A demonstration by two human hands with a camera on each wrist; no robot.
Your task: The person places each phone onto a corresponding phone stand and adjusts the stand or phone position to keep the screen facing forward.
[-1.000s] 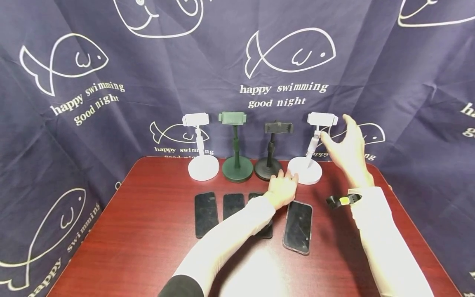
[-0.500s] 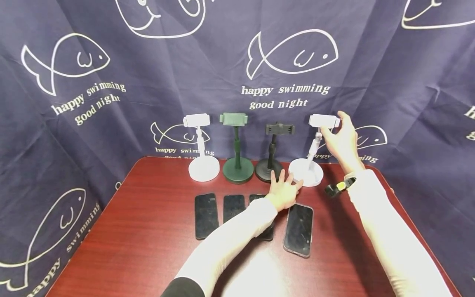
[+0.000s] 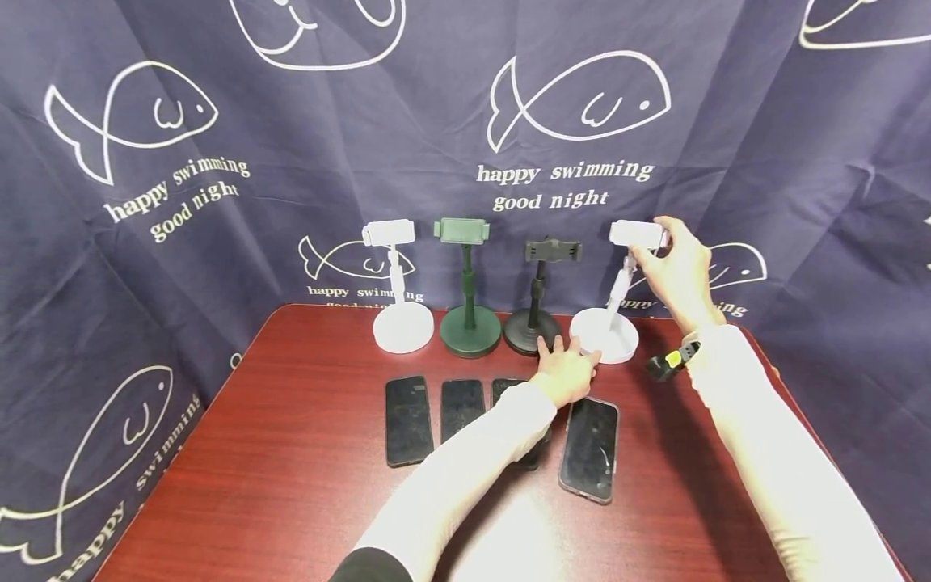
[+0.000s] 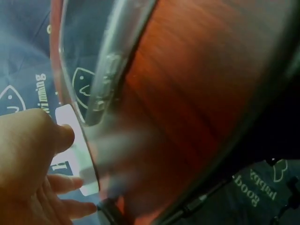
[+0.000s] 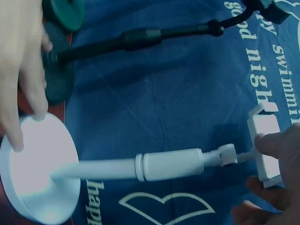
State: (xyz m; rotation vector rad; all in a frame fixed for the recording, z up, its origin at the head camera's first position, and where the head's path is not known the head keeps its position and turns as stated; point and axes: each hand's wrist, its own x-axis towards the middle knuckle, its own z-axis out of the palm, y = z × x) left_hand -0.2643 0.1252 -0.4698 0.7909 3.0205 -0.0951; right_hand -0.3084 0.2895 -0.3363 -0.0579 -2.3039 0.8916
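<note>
The right hand point(image 3: 682, 279) pinches the holder point(image 3: 629, 232) of the rightmost white stand point(image 3: 621, 291), right of centre in the head view; a second ago its fingers gaped beside the stem. The left hand point(image 3: 567, 375), fingers now spread, touches the stand's round base point(image 3: 609, 333). A phone point(image 3: 591, 449) lies below; the black stand point(image 3: 537, 293) stands left.

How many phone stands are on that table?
4, in a row on the table, left to right: a white stand, a green stand, a black stand and another white stand, its top held by the right hand. None seems hidden.
</note>
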